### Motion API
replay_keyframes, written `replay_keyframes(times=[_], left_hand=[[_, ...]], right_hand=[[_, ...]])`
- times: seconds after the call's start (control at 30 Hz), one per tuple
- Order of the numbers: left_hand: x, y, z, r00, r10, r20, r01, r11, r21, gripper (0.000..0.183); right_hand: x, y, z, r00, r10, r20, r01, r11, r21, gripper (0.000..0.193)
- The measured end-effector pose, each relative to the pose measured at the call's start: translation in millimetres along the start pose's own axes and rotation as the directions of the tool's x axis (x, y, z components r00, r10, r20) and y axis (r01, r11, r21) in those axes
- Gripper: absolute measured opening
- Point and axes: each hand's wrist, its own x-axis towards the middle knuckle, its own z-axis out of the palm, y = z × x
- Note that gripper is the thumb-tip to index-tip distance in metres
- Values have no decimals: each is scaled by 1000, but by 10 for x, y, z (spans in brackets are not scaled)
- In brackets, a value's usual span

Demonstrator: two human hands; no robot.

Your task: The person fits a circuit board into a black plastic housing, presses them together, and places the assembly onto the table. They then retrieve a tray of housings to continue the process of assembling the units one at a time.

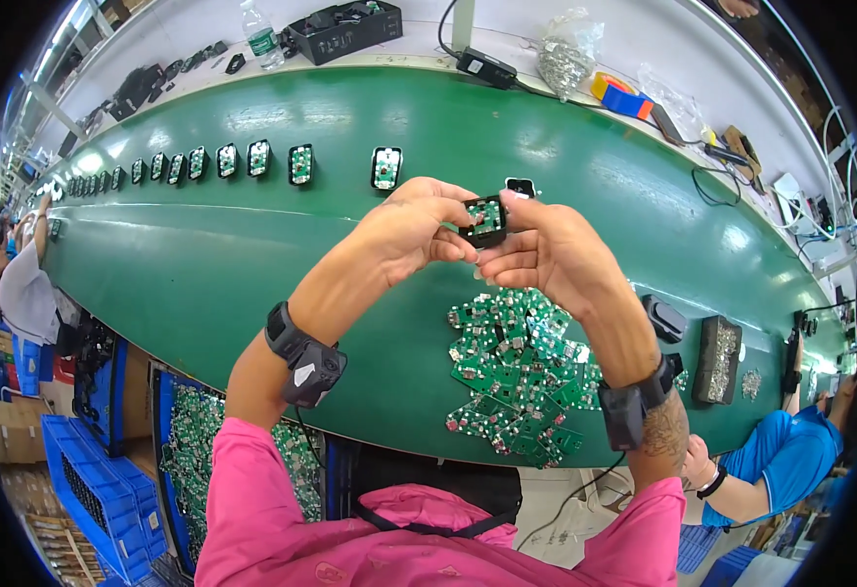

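Over the green workbench, my left hand (417, 227) and my right hand (544, 245) together grip a small black plastic housing (488, 239). A green circuit board (484, 217) sits inside it, facing up. Both sets of fingers are closed on the housing's opposite sides. Just beyond my right fingertips lies another small black housing (520, 185) with a pale edge. Below my hands spreads a heap of loose green circuit boards (517, 362), partly hidden by my right forearm. Past my left hand stands a housing with a board in it (386, 168).
A row of filled housings (258, 158) runs left along the green bench (203, 264). At the right are a tray of small metal parts (717, 360) and a dark housing (663, 319). Co-workers sit at far left (32, 284) and right (781, 455). A bottle (262, 37) stands behind.
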Motion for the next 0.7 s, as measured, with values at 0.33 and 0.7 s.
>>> replay_keyframes(times=[0.33,0.7], left_hand=[[151,56,-104,1000,7,6,-7,1000,-6,38],[1228,-373,-675,834,511,-209,-252,689,680,37]], right_hand=[[93,14,-47,998,-67,14,67,998,-21,39],[681,602,-1157,773,-623,-120,-26,159,-987,70]])
